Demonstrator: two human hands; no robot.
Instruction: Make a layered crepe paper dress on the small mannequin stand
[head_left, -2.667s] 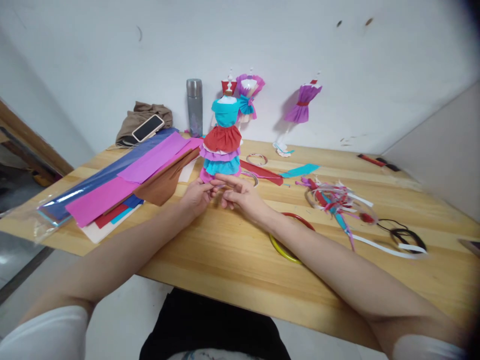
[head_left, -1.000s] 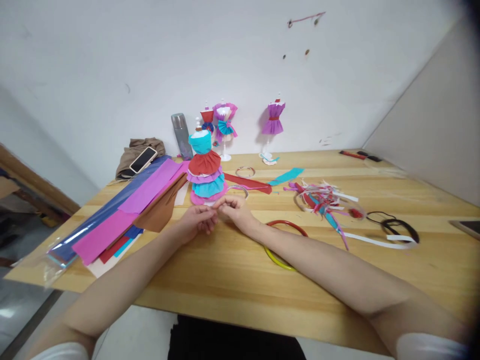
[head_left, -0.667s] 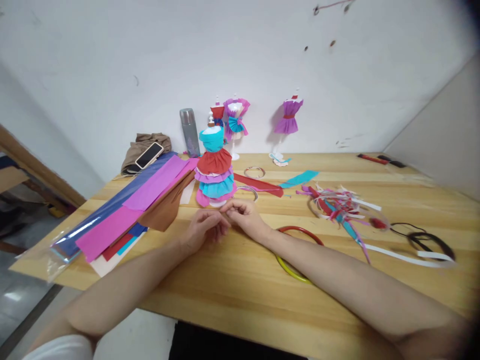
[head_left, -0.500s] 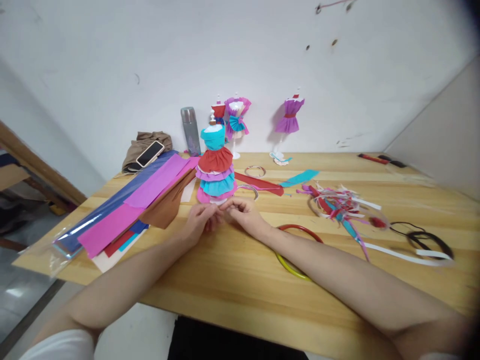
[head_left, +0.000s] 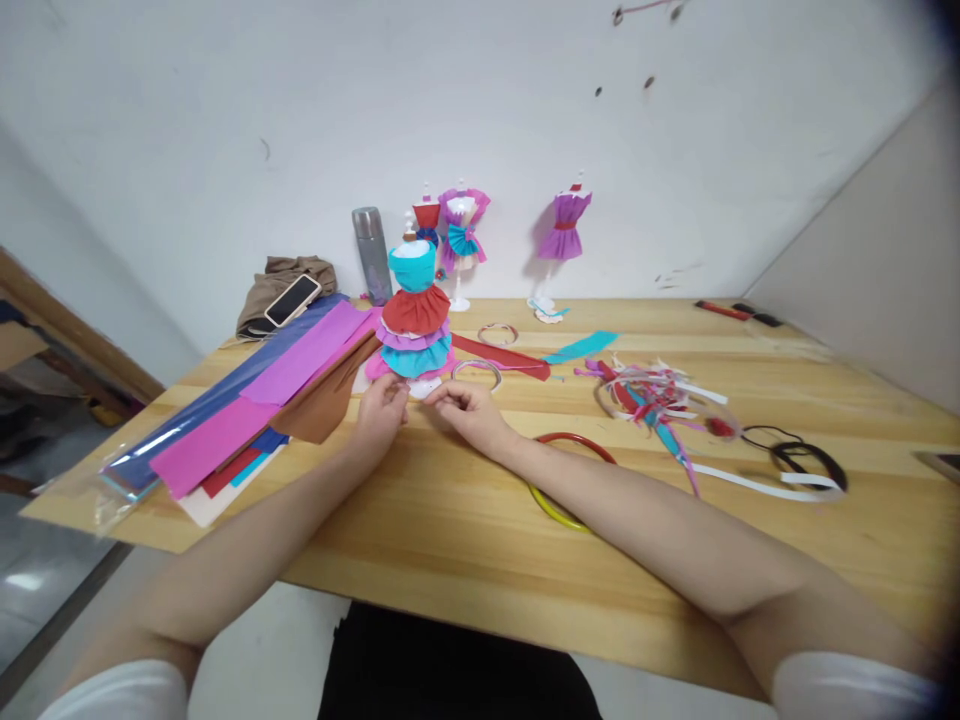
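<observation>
Closest to us, our black clothing [head_left: 457,660] is showing below the edge of the pale wooden table [head_left: 405,560], and our right forearm is crossing over a red-and-yellow plastic-looking ring [head_left: 555,511]. We are holding our left hand [head_left: 381,415] and right hand [head_left: 472,415] slightly apart, palms down. Our left fingers are curling close to the pink hem, and our right thumb and forefinger are almost meeting beside the white base [head_left: 425,387]; we cannot tell whether either hand is pinching anything or touching the form.

Just beyond them, between our hands, a small white dress form in a tiered turquoise, red, purple and pink paper dress [head_left: 415,310] is standing upright on that base. To its left, brown crepe paper [head_left: 319,408] and magenta paper sheets [head_left: 217,430] are lying over a plastic-wrapped blue sheet [head_left: 187,410]. To the right, a tangle of coloured scraps [head_left: 641,395] is spreading near a coiled black cord [head_left: 829,460].

Farther back, a red strip [head_left: 510,356] is pointing toward a turquoise strip [head_left: 583,347]. A black-screened phone [head_left: 293,301] is resting against a brown fabric bundle [head_left: 300,268], a grey metal flask [head_left: 372,255] is standing nearby, and a form in a purple dress [head_left: 566,230] is standing before the white wall [head_left: 480,90].
</observation>
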